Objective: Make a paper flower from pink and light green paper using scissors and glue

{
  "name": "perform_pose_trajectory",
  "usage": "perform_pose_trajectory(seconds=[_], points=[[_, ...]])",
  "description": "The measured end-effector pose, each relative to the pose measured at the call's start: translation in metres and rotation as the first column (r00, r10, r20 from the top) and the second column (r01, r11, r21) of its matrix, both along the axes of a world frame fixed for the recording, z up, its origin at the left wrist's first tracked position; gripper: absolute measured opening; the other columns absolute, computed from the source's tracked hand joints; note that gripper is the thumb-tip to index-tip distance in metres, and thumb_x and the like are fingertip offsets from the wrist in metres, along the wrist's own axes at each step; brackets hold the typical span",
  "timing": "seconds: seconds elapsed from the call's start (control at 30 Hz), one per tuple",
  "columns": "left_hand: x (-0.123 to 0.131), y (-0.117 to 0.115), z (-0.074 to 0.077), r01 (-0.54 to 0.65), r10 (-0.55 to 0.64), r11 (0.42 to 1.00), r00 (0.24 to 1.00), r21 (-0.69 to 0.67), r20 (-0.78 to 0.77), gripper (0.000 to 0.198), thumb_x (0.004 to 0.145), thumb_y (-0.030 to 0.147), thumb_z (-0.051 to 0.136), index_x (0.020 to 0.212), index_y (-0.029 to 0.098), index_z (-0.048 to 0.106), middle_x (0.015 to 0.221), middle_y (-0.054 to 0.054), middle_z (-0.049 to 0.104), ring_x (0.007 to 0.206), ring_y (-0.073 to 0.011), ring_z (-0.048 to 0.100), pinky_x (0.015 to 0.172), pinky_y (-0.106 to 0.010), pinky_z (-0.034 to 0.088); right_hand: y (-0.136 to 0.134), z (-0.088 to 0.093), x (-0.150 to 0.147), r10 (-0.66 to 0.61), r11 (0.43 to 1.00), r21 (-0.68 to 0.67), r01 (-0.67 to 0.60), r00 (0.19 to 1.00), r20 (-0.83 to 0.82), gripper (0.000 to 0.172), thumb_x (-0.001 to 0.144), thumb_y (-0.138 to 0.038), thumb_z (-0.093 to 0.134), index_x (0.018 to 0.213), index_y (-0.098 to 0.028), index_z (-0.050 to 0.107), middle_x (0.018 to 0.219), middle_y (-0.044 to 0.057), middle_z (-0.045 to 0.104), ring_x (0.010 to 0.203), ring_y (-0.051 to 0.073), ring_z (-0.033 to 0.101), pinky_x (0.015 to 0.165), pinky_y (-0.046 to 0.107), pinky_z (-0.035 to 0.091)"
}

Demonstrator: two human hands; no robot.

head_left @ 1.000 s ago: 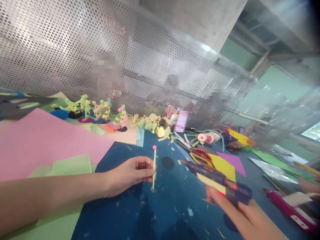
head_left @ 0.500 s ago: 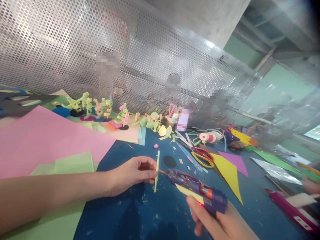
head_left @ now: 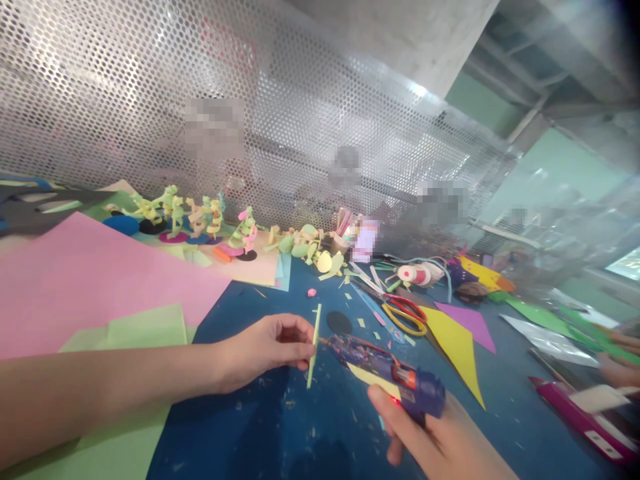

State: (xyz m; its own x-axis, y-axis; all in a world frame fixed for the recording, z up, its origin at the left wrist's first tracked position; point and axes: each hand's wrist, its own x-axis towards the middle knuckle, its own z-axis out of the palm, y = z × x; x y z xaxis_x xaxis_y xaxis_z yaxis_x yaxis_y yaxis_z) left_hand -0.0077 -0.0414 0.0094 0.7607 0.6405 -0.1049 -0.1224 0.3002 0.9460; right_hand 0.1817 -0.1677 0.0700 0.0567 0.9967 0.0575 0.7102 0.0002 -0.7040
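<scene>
My left hand (head_left: 265, 347) pinches a thin light-green paper stick (head_left: 315, 345) and holds it upright over the blue table (head_left: 280, 433). My right hand (head_left: 440, 440) grips a purple glue gun (head_left: 387, 368) by its handle. The gun's nozzle touches the stick about midway up from the right. A small pink bit (head_left: 312, 292) lies on the table just beyond the stick, and a black paper disc (head_left: 339, 323) lies to its right.
Pink paper (head_left: 85, 280) and green paper (head_left: 125, 400) cover the left. Several small paper figures (head_left: 200, 220) stand along the perforated metal screen (head_left: 200, 100). Scissors (head_left: 400, 310), yellow paper (head_left: 457, 347), purple paper and a magenta tool (head_left: 575, 413) lie right. Another person's hand (head_left: 617, 370) shows at the right edge.
The glue gun has swung left from beside my right hand until its nozzle meets the stick. The stick has lifted slightly; the pink bit once seen at its top now lies on the table.
</scene>
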Motion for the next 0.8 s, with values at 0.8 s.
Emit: perform_pose_trajectory(seconds=[0.8], points=[[0.0005, 0.0003, 0.0003, 0.002, -0.002, 1.000, 1.000, 0.003, 0.015, 0.017, 0.073, 0.023, 0.067, 0.083, 0.015, 0.056, 0.074, 0.003, 0.055, 0.068, -0.0079, 0.053, 0.071, -0.023, 0.043, -0.0019, -0.0005, -0.0009, 0.021, 0.999, 0.030, -0.021, 1.000, -0.004, 0.020, 0.078, -0.044, 0.052, 0.085, -0.029, 0.063, 0.044, -0.003, 0.059, 0.038, 0.017, 0.061, 0.036, 0.021, 0.047]])
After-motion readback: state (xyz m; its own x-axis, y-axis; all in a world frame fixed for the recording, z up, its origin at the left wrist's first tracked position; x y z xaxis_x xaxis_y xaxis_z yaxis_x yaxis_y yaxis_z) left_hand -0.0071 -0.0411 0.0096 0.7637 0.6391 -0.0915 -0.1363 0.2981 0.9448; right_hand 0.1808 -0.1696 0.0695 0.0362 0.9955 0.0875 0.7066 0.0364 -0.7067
